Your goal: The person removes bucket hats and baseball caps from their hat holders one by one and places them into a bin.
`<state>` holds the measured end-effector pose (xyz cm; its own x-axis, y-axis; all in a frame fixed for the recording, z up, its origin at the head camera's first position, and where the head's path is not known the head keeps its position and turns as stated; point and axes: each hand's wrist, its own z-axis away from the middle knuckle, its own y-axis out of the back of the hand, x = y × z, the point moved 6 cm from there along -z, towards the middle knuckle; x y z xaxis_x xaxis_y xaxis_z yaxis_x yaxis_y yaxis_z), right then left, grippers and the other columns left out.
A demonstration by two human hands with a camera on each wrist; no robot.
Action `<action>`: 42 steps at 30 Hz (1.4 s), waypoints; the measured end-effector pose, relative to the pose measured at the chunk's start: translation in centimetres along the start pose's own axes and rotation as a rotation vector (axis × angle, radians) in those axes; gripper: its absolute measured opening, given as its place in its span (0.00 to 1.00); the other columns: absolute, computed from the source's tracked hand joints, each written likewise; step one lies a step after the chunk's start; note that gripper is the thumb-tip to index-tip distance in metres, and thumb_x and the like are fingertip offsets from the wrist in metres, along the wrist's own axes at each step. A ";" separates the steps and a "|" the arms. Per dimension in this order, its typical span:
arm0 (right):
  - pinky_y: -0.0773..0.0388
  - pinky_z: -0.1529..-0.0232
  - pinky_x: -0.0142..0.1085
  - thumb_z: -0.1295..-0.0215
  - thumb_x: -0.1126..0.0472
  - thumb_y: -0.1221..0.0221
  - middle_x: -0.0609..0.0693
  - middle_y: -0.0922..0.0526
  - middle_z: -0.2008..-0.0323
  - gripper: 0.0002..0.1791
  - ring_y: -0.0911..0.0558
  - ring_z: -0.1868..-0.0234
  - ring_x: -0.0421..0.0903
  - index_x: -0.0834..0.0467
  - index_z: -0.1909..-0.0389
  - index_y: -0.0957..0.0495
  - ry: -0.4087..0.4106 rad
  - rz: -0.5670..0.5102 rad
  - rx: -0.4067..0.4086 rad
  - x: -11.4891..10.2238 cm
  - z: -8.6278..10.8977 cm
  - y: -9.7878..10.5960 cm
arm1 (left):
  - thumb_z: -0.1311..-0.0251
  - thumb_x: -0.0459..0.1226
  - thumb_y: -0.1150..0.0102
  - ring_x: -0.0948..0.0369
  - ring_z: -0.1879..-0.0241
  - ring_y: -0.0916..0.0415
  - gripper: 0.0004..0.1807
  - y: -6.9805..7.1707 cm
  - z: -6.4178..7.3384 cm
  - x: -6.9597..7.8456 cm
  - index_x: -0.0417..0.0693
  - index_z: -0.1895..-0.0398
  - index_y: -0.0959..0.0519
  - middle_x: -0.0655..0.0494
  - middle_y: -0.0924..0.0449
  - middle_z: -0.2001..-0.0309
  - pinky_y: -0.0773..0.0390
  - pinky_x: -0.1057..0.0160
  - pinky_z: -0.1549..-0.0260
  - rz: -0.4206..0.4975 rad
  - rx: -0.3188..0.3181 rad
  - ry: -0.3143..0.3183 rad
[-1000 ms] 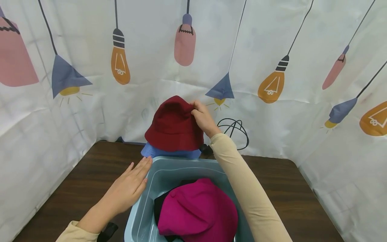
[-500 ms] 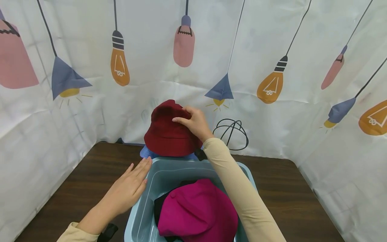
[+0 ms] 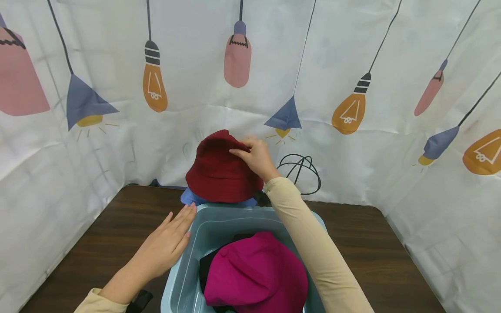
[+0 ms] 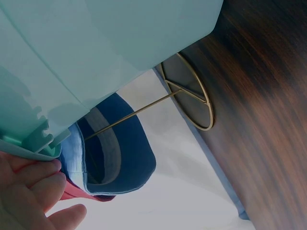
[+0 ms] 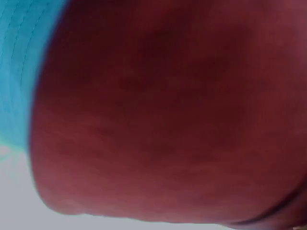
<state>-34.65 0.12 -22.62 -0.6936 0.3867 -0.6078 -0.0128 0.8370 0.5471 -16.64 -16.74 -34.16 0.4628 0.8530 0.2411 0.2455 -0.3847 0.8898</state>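
A dark red bucket hat (image 3: 221,174) sits over a blue hat (image 3: 192,197) beyond the far side of the blue plastic bin (image 3: 223,209). My right hand (image 3: 256,158) pinches the red hat's crown at its right side, thumb in front. In the right wrist view the red hat (image 5: 168,120) fills most of the picture. With fingers straight, my left hand (image 3: 166,239) rests at the bin's far left corner. A thin metal stand (image 4: 208,103) with a round base reaches up into the blue hat (image 4: 136,158) in the left wrist view.
Inside the bin lies a magenta hat (image 3: 256,274) on top of something black (image 3: 204,269). A black wire dome stand (image 3: 309,174) is behind the right forearm. The dark wooden table (image 3: 364,243) ends at a white printed curtain (image 3: 188,56).
My right hand has shifted from the red hat's upper right edge onto the front of its crown. The hat has settled lower over the blue one. The left hand stays put.
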 end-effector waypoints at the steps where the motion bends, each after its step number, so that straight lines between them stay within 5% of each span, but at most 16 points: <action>1: 0.26 0.64 0.30 0.45 0.61 0.33 0.52 0.17 0.68 0.08 0.22 0.64 0.44 0.61 0.66 0.14 -0.004 0.014 0.006 0.0 0.0 0.1 | 0.35 0.37 0.51 0.48 0.32 0.45 0.28 0.0 0.0 0.0 0.35 0.32 0.38 0.44 0.40 0.31 0.43 0.42 0.38 -0.001 0.002 -0.001; 9: 0.26 0.68 0.30 0.43 0.61 0.34 0.53 0.14 0.69 0.09 0.19 0.69 0.45 0.62 0.65 0.15 -0.087 0.002 0.056 -0.1 0.2 1.0 | 0.34 0.36 0.52 0.48 0.32 0.45 0.28 -0.1 0.1 -0.1 0.35 0.32 0.39 0.45 0.40 0.31 0.47 0.45 0.35 0.006 0.007 0.001; 21: 0.24 0.70 0.32 0.39 0.63 0.37 0.56 0.17 0.70 0.08 0.20 0.72 0.45 0.65 0.65 0.18 -0.010 -0.206 0.230 -1.3 0.4 4.2 | 0.34 0.36 0.53 0.48 0.32 0.45 0.28 0.0 0.0 0.0 0.34 0.32 0.39 0.44 0.41 0.31 0.42 0.40 0.40 -0.001 0.008 -0.015; 30: 0.22 0.65 0.36 0.36 0.64 0.41 0.56 0.17 0.63 0.10 0.19 0.66 0.45 0.64 0.57 0.21 -0.112 -0.323 0.094 -0.2 1.9 6.0 | 0.34 0.36 0.52 0.48 0.32 0.44 0.28 0.0 0.0 0.0 0.35 0.32 0.39 0.44 0.40 0.32 0.43 0.42 0.38 0.006 0.020 -0.019; 42: 0.26 0.64 0.38 0.30 0.67 0.56 0.55 0.22 0.62 0.11 0.23 0.63 0.48 0.64 0.58 0.25 -0.134 -0.272 -0.027 0.0 3.2 5.6 | 0.35 0.36 0.51 0.48 0.32 0.44 0.28 -0.1 0.1 0.0 0.35 0.33 0.38 0.44 0.39 0.32 0.45 0.45 0.36 0.004 0.037 -0.025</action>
<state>-32.42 6.05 -21.47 -0.5612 0.1989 -0.8034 -0.2052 0.9070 0.3679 -16.63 -16.77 -34.29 0.4851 0.8425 0.2345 0.2745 -0.4013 0.8739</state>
